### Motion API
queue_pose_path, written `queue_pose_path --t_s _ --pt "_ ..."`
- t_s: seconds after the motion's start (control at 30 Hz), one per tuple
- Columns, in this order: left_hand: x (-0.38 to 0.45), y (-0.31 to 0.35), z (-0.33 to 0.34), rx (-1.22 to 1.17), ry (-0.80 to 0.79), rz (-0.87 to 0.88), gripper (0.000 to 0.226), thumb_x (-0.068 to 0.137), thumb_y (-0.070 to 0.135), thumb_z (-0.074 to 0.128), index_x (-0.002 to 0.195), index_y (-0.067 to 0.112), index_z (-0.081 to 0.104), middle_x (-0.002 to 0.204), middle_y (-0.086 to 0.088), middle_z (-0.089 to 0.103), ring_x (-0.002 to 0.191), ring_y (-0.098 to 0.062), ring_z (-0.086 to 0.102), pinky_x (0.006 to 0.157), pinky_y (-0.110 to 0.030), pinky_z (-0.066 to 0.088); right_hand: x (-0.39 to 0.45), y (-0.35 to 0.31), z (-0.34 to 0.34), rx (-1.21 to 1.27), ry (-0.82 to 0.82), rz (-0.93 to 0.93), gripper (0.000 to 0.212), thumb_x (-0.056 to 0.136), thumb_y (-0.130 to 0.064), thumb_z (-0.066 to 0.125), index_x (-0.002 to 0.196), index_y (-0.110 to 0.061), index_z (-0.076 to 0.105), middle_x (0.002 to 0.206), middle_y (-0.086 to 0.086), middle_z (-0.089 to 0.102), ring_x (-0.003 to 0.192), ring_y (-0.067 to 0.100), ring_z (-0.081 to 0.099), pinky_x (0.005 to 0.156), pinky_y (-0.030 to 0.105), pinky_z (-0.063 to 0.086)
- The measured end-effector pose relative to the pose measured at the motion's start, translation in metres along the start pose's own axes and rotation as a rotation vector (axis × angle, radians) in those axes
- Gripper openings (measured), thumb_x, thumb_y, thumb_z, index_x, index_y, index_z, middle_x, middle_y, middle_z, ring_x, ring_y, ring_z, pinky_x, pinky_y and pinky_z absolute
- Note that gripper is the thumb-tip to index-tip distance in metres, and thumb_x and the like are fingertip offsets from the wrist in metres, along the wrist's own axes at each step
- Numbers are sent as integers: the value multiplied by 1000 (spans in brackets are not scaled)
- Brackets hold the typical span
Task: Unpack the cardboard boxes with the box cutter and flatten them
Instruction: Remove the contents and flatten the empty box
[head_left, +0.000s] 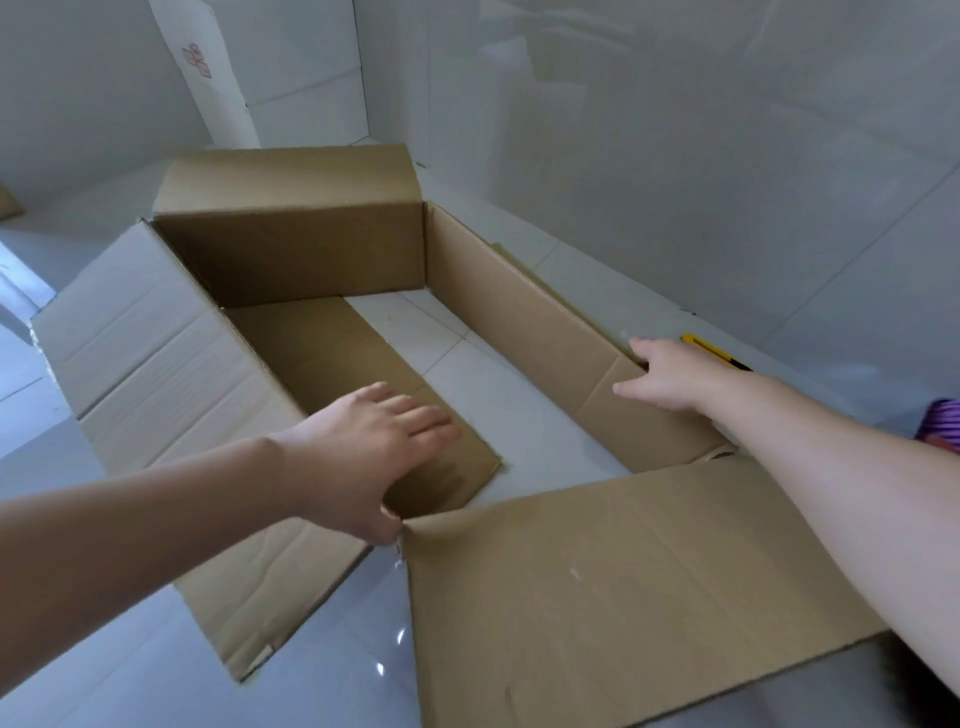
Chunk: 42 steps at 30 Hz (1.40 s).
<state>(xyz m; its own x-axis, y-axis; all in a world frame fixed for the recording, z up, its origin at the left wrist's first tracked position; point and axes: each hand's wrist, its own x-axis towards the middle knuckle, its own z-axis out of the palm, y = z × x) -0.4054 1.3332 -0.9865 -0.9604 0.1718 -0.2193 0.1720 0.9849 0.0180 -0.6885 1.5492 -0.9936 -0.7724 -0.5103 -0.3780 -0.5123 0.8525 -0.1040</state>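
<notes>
A big brown cardboard box (291, 249) stands on the white tiled floor with top and bottom open, so the tiles show through its middle. One bottom flap lies flat inside it. My left hand (358, 457) rests at the box's near left corner, fingers straight over that flap, thumb at the corner fold. My right hand (670, 374) touches the top edge of the right wall with straight fingers. A yellow box cutter (714, 351) lies on the floor just beyond my right hand, outside the box.
A tall white box (218, 73) stands against the far wall. A purple object (943, 423) shows at the right edge. A wall runs close along the right side. A scrap of cardboard (8, 202) lies at the far left.
</notes>
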Motion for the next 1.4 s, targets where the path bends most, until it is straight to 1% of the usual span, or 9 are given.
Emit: queue_pose_path --t_s 0.27,0.33,0.4,0.5,0.7,0.9,1.03,1.17,1.4 --pt "27 -49 1 86 218 -332 85 74 61 64 144 28 31 146 4 40 134 -17 38 109 -38 30 -14 4 3 97 -94 -60 61 81 -61 59 123 -16 64 106 -10 64 103 18 57 74 23 41" --pt "39 -56 2 91 278 -397 79 76 61 63 142 26 36 143 2 45 132 -19 41 107 -39 33 -17 6 3 138 -134 -75 47 81 -63 58 94 -21 74 89 -6 65 84 15 59 65 23 37" --pt "56 -63 1 45 319 -479 75 77 61 63 138 25 39 140 0 47 129 -21 42 106 -40 35 -24 4 6 178 -216 -94 51 78 -67 54 51 -26 45 61 2 43 56 22 40 54 26 27" --pt "79 -72 0 -203 354 -601 72 76 58 67 133 21 44 135 -4 50 124 -26 46 105 -44 34 -34 4 16 189 -286 -145 65 81 -66 52 49 -15 27 87 33 53 75 43 53 72 39 47" --pt "83 -76 18 -423 344 -618 56 87 27 62 138 17 41 143 -11 42 128 -34 39 108 -44 25 -34 40 17 332 -134 -56 31 90 -56 51 87 -34 73 116 2 68 107 16 60 91 30 45" --pt "71 -58 23 -645 412 -410 68 84 10 68 143 11 33 147 -9 34 136 -25 30 111 -37 23 -9 48 23 322 -64 117 81 85 -63 53 150 -21 27 154 2 31 137 22 35 106 33 32" --pt "52 -45 7 -842 502 -348 87 65 22 84 134 40 34 137 18 37 122 1 37 99 -21 34 13 45 11 393 -34 204 93 81 -72 48 151 -16 21 155 1 27 140 23 31 111 38 28" --pt "51 -35 -12 -855 624 -375 37 63 31 83 87 49 61 90 29 62 88 8 57 72 -2 38 22 36 -12 424 21 184 82 81 -74 44 131 -10 55 117 8 65 106 24 60 91 32 41" --pt "48 -41 -21 -819 573 -291 33 69 22 84 78 46 64 80 24 66 79 5 61 67 -2 40 22 38 -16 314 -86 165 86 84 -75 34 142 -12 42 152 5 35 138 25 35 107 32 28"
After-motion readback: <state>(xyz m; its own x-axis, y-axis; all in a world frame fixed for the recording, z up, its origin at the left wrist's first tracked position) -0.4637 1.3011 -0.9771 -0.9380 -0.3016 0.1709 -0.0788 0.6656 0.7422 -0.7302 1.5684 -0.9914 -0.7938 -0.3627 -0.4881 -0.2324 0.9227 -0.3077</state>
